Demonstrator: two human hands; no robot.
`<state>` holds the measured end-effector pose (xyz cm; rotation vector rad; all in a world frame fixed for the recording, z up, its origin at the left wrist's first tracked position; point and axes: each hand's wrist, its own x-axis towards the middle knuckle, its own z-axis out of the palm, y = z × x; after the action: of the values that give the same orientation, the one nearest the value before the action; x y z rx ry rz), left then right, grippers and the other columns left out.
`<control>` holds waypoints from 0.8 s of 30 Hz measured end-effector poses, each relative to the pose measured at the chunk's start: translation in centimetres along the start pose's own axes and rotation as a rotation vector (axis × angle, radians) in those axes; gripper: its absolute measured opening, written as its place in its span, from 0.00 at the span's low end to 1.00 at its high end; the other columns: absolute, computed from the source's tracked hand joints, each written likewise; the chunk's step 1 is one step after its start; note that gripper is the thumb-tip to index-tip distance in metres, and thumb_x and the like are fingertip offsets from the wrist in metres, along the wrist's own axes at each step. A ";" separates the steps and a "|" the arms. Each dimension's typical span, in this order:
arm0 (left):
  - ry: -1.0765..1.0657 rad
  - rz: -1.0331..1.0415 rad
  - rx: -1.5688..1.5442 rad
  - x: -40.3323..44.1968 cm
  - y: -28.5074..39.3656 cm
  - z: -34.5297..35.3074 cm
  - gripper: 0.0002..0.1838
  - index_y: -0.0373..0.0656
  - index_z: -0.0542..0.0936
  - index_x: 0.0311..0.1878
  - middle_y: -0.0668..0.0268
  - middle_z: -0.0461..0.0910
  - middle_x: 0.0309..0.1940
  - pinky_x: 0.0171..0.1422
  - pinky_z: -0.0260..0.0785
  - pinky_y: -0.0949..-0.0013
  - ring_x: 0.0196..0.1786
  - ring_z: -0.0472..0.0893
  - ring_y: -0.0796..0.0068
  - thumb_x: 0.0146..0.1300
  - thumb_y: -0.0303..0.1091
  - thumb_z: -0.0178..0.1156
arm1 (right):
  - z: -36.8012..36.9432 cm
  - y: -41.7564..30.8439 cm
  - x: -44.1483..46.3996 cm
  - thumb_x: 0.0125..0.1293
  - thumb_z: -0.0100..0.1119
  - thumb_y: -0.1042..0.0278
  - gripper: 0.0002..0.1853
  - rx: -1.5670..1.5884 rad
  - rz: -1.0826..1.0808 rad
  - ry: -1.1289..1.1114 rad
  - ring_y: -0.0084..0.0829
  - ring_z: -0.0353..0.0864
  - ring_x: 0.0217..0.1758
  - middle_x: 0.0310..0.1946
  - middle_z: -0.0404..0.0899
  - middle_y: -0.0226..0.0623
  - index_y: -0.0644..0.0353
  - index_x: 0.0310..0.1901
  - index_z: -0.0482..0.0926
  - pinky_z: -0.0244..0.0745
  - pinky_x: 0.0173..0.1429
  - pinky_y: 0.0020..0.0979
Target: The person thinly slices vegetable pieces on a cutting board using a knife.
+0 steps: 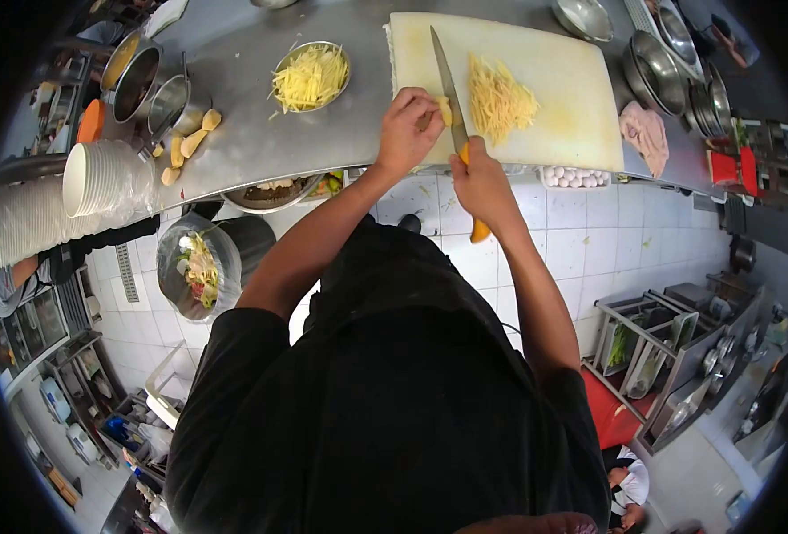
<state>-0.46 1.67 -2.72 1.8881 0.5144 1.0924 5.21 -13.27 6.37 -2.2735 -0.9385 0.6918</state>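
Left hand (409, 129): fingers narrow, pinching pale-yellow piece (445, 111) at the tips, over cutting board (572, 71). Right hand (483, 185): fingers wrapped round knife (445, 76) handle. Blade sits between piece and shred pile (501, 98); can't tell if it touches piece.

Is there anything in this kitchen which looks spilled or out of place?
Yes, slightly: small scraps lie on the white floor tiles, outside the bag-lined waste bin, probably dropped. Also, a few pale yellow shreds stick out over the rim of the metal bowl.
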 end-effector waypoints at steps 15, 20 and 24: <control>-0.019 0.031 0.019 0.3 0.1 0.0 0.06 0.39 0.79 0.35 0.61 0.78 0.39 0.45 0.75 0.63 0.41 0.80 0.60 0.54 0.23 0.65 | -0.9 -0.5 -2.1 0.74 0.55 0.63 0.18 0.001 0.002 0.067 0.62 0.81 0.31 0.27 0.79 0.60 0.67 0.55 0.67 0.72 0.36 0.51; -0.017 0.002 0.028 0.5 1.0 -0.2 0.07 0.38 0.78 0.37 0.61 0.78 0.38 0.42 0.75 0.64 0.36 0.79 0.63 0.54 0.23 0.65 | -1.0 -0.7 -2.5 0.74 0.55 0.64 0.17 0.005 -0.013 0.062 0.61 0.80 0.29 0.25 0.78 0.59 0.67 0.54 0.67 0.71 0.34 0.51; -0.014 0.021 0.049 0.5 0.9 -0.2 0.07 0.38 0.78 0.37 0.61 0.78 0.38 0.42 0.75 0.64 0.35 0.79 0.64 0.54 0.24 0.65 | -1.0 -0.6 -2.5 0.74 0.56 0.64 0.17 0.031 0.020 0.026 0.61 0.80 0.29 0.25 0.79 0.59 0.68 0.54 0.67 0.72 0.34 0.51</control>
<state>-0.38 1.67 -1.68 1.9462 0.5187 1.0878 4.05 -15.14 8.08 -2.2623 -0.8875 0.6788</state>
